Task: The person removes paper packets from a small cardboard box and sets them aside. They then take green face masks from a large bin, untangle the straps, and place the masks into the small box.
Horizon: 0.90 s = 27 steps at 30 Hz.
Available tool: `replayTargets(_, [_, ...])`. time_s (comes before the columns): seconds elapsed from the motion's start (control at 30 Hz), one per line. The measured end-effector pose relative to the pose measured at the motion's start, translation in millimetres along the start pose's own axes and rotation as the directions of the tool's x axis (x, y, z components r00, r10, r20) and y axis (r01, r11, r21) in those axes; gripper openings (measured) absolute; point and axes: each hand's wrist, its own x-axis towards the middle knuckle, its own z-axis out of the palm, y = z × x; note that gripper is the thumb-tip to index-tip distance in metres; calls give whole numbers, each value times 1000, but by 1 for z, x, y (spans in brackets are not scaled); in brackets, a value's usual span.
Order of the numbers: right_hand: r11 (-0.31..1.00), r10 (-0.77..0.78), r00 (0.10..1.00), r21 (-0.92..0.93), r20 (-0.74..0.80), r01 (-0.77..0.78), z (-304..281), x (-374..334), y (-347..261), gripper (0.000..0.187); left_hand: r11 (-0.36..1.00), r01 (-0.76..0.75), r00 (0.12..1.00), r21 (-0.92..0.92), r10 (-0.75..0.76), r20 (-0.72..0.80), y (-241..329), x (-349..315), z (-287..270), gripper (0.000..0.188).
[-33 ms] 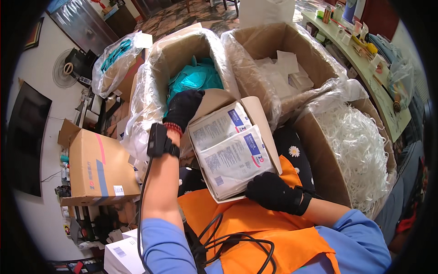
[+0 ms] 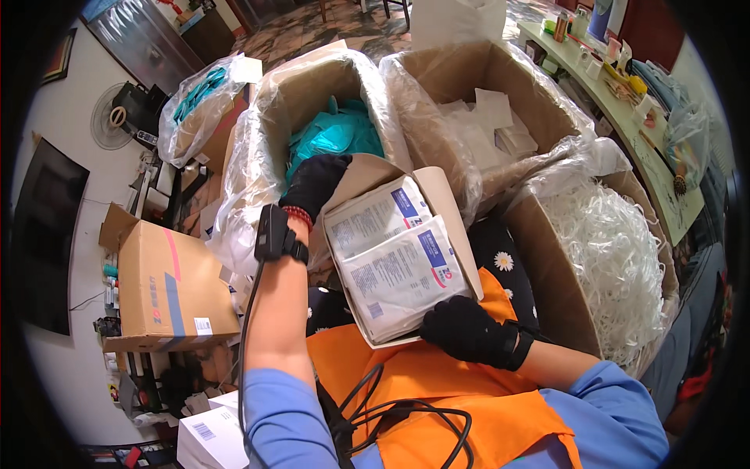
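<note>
A small open cardboard box [image 2: 469, 248] rests tilted on my lap, filled with two stacks of flat white packets [image 2: 398, 273] with blue and pink print. My left hand [image 2: 316, 186], in a black glove, is closed at the box's far left corner, gripping its raised flap [image 2: 364, 175]. At the near right corner, my black-gloved right hand [image 2: 467, 332] curls its fingers over the box's edge beside the front packets. Its fingertips are partly hidden.
Large plastic-lined cartons stand ahead, holding teal pieces [image 2: 336, 134], white pieces [image 2: 492, 129] and tangled white strips [image 2: 609, 258]. A brown carton [image 2: 176, 285] stands left, a white box [image 2: 209, 436] near lower left. A cluttered table [image 2: 664, 187] runs along the right. Black cables [image 2: 414, 406] cross my lap.
</note>
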Motion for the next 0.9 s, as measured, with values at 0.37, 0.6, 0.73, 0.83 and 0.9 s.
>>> replayTargets(0.37, [990, 111, 992, -99, 57, -105, -6, 10, -3, 15, 962, -126, 986, -241, 148, 75, 67, 49, -25, 21])
replayTargets(0.6, [996, 76, 979, -60, 187, -66, -12, 13, -10, 10, 991, 56, 992, -121, -42, 117, 74, 51, -10, 35])
replayTargets(0.73, [992, 113, 978, -75, 174, -101, -18, 10, -13, 10, 988, 120, 980, -99, -102, 171, 48, 68, 33, 38])
replayTargets(0.83, [996, 74, 984, -65, 162, -64, -9, 11, -10, 11, 941, 338, 928, -8, -332, 168, 49, 47, 48, 44])
replayTargets(0.9, [995, 79, 987, -74, 140, -69, -9, 10, -10, 10, 965, 264, 959, -9, -261, 114, 47, 51, 59, 31])
